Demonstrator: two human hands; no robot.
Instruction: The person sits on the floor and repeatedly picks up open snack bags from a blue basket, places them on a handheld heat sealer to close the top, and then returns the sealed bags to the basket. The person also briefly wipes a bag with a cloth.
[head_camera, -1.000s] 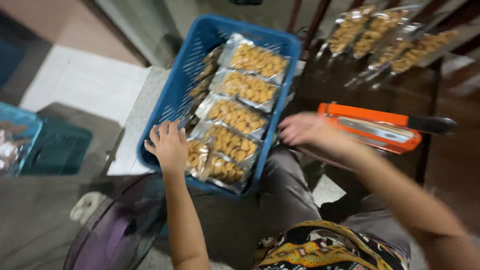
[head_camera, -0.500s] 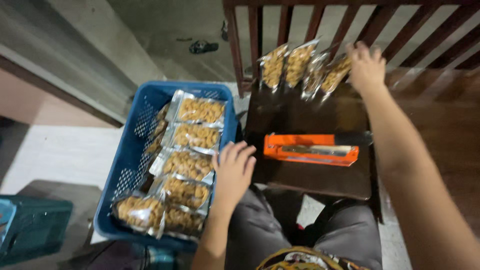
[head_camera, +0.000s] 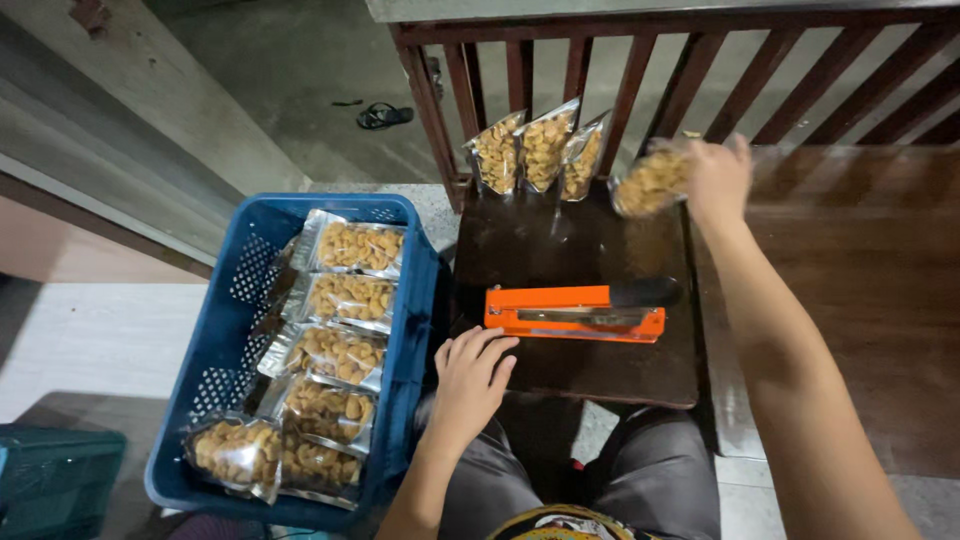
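Note:
My right hand (head_camera: 716, 178) grips a clear snack pouch (head_camera: 648, 183) of golden nuts, lifted just above the far edge of a small dark wooden table (head_camera: 560, 370). Three more such standing pouches (head_camera: 540, 150) lean upright against a wooden railing behind it. An orange heat sealer (head_camera: 575, 313) with a black handle lies across the table. My left hand (head_camera: 470, 375) rests flat with fingers spread on the table's near left corner, just short of the sealer. A blue plastic crate (head_camera: 412, 290) at the left holds several sealed pouches laid in a row.
A dark red wooden railing (head_camera: 640, 60) runs behind the table, with wooden flooring to the right. A sandal (head_camera: 383, 115) lies on the concrete beyond. A teal bin (head_camera: 55, 480) stands at the lower left. My knees are under the table.
My right hand has taken one pouch from the row at the railing and pulled it off. My left hand shifted from the crate's edge to the table beside the sealer.

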